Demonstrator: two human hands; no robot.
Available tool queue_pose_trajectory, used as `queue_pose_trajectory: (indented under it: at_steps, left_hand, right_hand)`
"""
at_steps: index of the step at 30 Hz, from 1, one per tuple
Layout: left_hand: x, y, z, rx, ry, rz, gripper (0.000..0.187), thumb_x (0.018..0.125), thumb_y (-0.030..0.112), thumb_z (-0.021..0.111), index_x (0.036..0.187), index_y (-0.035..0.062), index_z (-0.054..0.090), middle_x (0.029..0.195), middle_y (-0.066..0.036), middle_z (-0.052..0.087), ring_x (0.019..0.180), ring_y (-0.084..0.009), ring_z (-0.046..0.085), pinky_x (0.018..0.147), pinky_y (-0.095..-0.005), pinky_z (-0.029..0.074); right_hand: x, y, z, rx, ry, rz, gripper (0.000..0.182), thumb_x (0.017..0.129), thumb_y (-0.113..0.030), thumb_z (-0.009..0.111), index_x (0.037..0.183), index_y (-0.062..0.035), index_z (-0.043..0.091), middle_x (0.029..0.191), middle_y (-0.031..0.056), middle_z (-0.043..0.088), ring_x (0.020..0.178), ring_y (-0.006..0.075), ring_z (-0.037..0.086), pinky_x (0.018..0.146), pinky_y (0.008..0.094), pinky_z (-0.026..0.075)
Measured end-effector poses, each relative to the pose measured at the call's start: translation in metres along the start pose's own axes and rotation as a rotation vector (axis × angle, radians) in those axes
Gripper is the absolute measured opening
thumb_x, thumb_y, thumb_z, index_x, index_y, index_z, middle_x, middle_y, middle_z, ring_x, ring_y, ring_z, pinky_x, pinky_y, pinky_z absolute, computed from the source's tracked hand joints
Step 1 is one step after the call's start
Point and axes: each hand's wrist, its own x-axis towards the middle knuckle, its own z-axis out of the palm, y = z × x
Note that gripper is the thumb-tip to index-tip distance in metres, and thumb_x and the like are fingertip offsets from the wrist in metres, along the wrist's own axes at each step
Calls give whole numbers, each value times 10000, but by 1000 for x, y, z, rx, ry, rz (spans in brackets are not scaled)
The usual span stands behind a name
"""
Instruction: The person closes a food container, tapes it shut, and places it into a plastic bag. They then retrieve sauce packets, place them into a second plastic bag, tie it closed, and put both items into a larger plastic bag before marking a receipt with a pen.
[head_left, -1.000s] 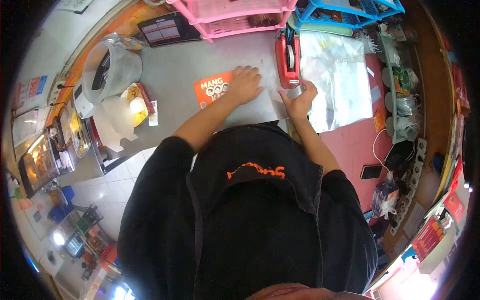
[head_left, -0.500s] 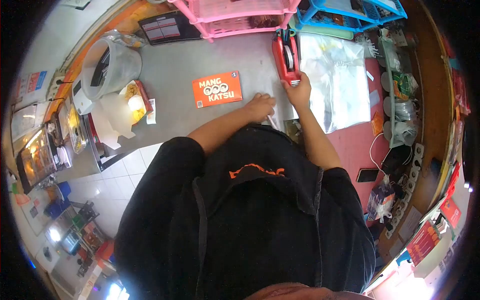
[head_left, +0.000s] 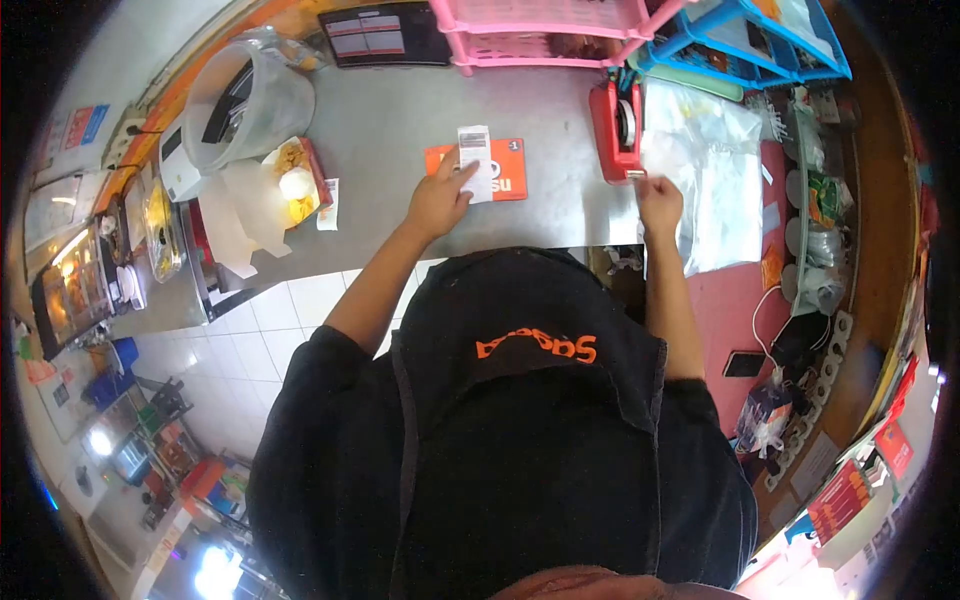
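On the metal counter lies a flat orange printed box (head_left: 512, 165) with a white printed receipt (head_left: 476, 150) across its middle. My left hand (head_left: 438, 205) rests at the box's left side, its fingers spread, with fingertips pressing on the receipt. A red tape dispenser (head_left: 608, 130) with a roll in it stands to the right of the box. Just below its cutting edge is my right hand (head_left: 660, 205), closed in a pinch. Whatever is between those fingers is too small or hidden to make out.
Clear plastic bags (head_left: 715, 170) lie right of the dispenser. An open food box (head_left: 250, 215) and a clear tub (head_left: 245, 110) stand on the left. Pink (head_left: 550, 50) and blue (head_left: 745, 45) racks line the back. A phone (head_left: 743, 364) lies on the pink surface.
My left hand has moved left and laid the receipt over the orange box. My right hand has come off the dispenser's front to just below its cutter. The view has shifted.
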Motion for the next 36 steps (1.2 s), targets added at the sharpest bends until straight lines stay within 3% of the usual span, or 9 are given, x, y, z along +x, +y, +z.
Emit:
queue_pose_trajectory:
  at_steps: [8,13,14,19,23,27,30,34,36]
  left_hand:
    - [-5,-15,-6,161,82,-113,729,713,373,777,1379,284,494,1556,-189,162,1386,-388,227,1081,-553,223]
    - [4,-32,-8,120,20,-92,799,665,441,800,1386,321,479,1581,-196,73,1443,-410,88,1129,-588,100]
    - [7,-37,-8,89,32,-83,808,656,433,807,1385,317,481,1575,-204,90,1436,-424,102,1129,-588,106]
    - [9,-42,-6,-15,-21,-103,873,615,432,830,1399,324,463,1568,-186,152,1424,-442,142,1136,-574,130]
    - [10,-46,-6,-73,-64,-117,928,603,459,832,1424,338,419,1558,-138,201,1428,-398,166,1130,-585,167]
    - [9,-56,-1,-73,-38,-69,917,623,488,819,1430,340,410,1560,-138,189,1423,-393,178,1129,-601,165]
    - [6,-56,2,-22,10,-8,888,669,526,777,1446,342,388,1565,-141,171,1428,-386,172,1131,-616,149]
    - [-7,-60,1,103,150,155,843,722,554,712,1455,287,395,1561,-177,180,1426,-398,178,1138,-596,138]
    - [-20,-57,-5,162,131,202,823,736,561,686,1449,251,417,1550,-200,206,1421,-409,189,1139,-585,141]
  right_hand:
    - [-5,33,18,134,17,174,197,851,-136,667,686,-53,598,618,-7,551,564,73,434,529,248,334]
    - [3,107,13,-401,-3,57,181,871,-175,662,758,-35,652,637,28,630,640,116,594,616,281,476]
    - [2,125,23,-266,-31,-90,166,875,-169,669,786,-29,658,656,30,635,640,117,589,616,278,473]
    - [-51,-44,126,-51,-445,-452,132,883,-118,659,857,8,630,709,57,587,671,101,526,633,274,450]
    - [-66,-110,206,-430,-779,-570,320,835,-362,657,981,-82,700,887,149,694,829,298,669,731,396,511]
    - [-74,-129,219,-1001,-607,-366,515,746,-531,700,1043,-111,690,937,114,714,902,263,688,767,395,529]
    - [-62,-121,184,-1013,-473,-294,480,762,-526,706,931,-77,681,914,93,704,878,263,676,763,427,499]
    - [-72,-85,160,-800,-266,-923,362,813,-412,675,1055,-145,645,1140,56,622,1060,264,577,828,470,457]
    - [-95,-81,153,-906,-524,-1000,568,862,-435,608,1362,-186,504,1442,146,383,1339,326,362,1064,568,308]
